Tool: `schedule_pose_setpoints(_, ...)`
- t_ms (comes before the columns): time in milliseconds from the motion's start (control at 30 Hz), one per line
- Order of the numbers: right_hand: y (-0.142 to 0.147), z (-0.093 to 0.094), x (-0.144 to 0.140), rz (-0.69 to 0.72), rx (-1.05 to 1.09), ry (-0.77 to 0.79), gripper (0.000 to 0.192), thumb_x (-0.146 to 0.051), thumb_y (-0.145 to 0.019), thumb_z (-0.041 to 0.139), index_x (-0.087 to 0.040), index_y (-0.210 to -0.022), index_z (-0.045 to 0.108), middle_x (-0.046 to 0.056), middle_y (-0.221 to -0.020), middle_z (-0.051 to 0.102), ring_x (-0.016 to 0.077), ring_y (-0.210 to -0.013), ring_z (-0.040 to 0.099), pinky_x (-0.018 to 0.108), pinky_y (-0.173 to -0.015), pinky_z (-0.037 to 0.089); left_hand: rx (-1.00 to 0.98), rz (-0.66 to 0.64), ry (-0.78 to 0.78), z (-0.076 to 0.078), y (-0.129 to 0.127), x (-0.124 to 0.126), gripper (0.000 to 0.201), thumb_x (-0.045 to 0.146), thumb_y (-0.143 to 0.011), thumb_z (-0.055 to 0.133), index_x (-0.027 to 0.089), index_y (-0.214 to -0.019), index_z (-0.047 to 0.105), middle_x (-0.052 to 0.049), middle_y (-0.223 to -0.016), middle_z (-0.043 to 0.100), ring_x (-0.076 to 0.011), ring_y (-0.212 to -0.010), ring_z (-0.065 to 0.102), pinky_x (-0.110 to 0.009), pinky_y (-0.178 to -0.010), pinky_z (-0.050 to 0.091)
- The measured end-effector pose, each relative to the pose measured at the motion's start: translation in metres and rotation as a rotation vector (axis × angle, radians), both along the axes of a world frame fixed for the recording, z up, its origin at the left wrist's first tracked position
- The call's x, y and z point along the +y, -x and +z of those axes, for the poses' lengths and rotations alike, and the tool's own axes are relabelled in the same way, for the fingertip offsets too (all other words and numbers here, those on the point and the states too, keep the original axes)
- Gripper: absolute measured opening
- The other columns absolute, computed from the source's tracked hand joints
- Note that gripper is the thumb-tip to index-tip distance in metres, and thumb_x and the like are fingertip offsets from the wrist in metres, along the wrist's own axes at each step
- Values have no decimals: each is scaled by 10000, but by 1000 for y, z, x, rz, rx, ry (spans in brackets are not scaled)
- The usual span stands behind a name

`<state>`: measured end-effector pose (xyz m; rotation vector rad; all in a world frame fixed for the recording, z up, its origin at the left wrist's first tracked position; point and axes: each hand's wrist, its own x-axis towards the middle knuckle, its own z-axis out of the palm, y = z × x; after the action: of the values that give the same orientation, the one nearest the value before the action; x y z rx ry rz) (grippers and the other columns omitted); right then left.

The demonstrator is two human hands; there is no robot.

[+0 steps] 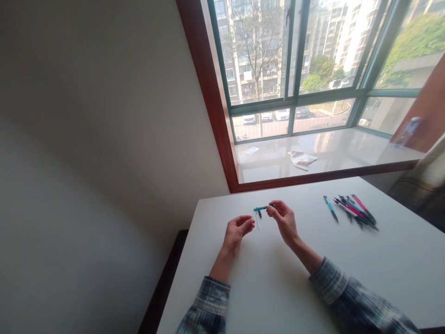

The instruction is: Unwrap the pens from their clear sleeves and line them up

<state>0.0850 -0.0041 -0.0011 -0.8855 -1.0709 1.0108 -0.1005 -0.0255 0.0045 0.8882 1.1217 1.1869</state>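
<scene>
Over the white table, my right hand pinches a teal pen barrel with a dark grip near its fingertips. The barrel lies nearly level and points left. My left hand is just left of it, lower, with thumb and fingers pressed together. Whatever sits in that pinch, if anything, is too small to make out. Between the two hands, a thin white stick like a pen refill and a small dark pen part appear below the barrel.
To the right lies a pile of pens in pink, white, teal and black. A single teal pen rests beside it. Behind the table, the window sill bears a crumpled white cloth or bag and a clear bottle. A wall borders the left.
</scene>
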Motion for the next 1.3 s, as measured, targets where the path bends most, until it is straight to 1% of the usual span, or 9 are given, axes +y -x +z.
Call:
schedule_pose_setpoints(100,-16,-5,6,-99,-133,-19,239,-410,-846,708,-214,-936,604,22,-781,691,200,-731,664,344,-713,553,20,9,-13,2,2,-1,411,382,-645,936,134,-931,777,-97,-899,775,-152,-762,707,-314,-831,578)
schedule_pose_setpoints(200,-32,-16,8,-167,-482,-88,143,-330,-837,681,-219,-897,613,16,-783,681,195,-709,643,346,-728,531,34,24,-19,3,3,-1,404,380,-647,932,135,-929,776,-82,-886,766,-140,-752,697,-300,-821,576)
schedule_pose_setpoints(300,-40,-27,2,-63,-787,-157,57,-227,-820,627,-224,-876,623,-7,-724,639,178,-651,592,311,-666,482,32,41,-19,4,4,-1,408,376,-644,931,135,-934,774,-77,-885,760,-135,-744,690,-297,-812,578)
schedule_pose_setpoints(433,-38,-32,-10,26,-984,-179,159,-138,-792,569,-231,-905,631,-6,-750,629,169,-642,560,281,-621,429,32,51,-29,4,6,-1,400,364,-644,931,132,-928,772,-74,-895,750,-135,-749,684,-294,-809,579)
schedule_pose_setpoints(600,-33,-26,-17,75,-1021,-175,203,-163,-821,580,-229,-998,657,-10,-753,628,166,-638,567,278,-637,443,28,61,-34,3,8,0,401,362,-642,931,131,-927,768,-74,-903,749,-136,-756,682,-294,-814,575)
schedule_pose_setpoints(700,-32,-22,-18,117,-1035,-164,220,-209,-844,617,-214,-1057,671,4,-784,643,180,-692,598,297,-698,481,24,61,-34,2,7,1,402,360,-638,932,130,-923,765,-68,-895,748,-132,-750,678,-281,-803,570)
schedule_pose_setpoints(933,-35,-23,-15,162,-940,-216,312,-158,-850,615,-226,-1136,719,86,-1091,681,230,-981,660,361,-927,516,19,57,-25,0,8,2,389,355,-642,929,138,-919,762,-57,-897,745,-124,-752,672,-260,-793,554)
schedule_pose_setpoints(1100,-35,-24,-14,224,-944,-219,327,-122,-833,615,-222,-1113,749,88,-1055,704,244,-988,659,380,-944,508,21,57,-27,-1,8,3,389,352,-633,934,142,-912,763,-53,-894,739,-127,-762,668,-273,-812,553)
schedule_pose_setpoints(1300,-34,-24,-13,237,-939,-217,303,-145,-848,641,-235,-1108,768,83,-1044,724,241,-969,668,374,-932,508,30,55,-30,-1,8,3,383,351,-642,930,140,-915,764,-53,-900,740,-129,-773,668,-273,-823,556)
